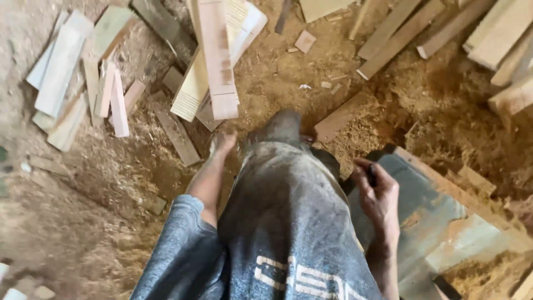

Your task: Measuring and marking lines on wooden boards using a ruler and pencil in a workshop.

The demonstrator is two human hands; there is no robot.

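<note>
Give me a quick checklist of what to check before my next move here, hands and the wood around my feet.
1. Left hand empty: ok, hanging low beside the leg, holding nothing.
2. Right hand grip: cannot tell, fingers curl at the dark edge of the grey panel.
3. Footing: not ok, sawdust and offcuts cover the floor.
4. Long plank ahead within reach: ok, lying just beyond the left hand.
5. Feet: cannot tell, hidden by the trousers.

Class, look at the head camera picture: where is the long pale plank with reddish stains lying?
The long pale wooden plank with reddish stains lies at top centre on the sawdust floor, atop a lighter board, just beyond the left hand.
</note>
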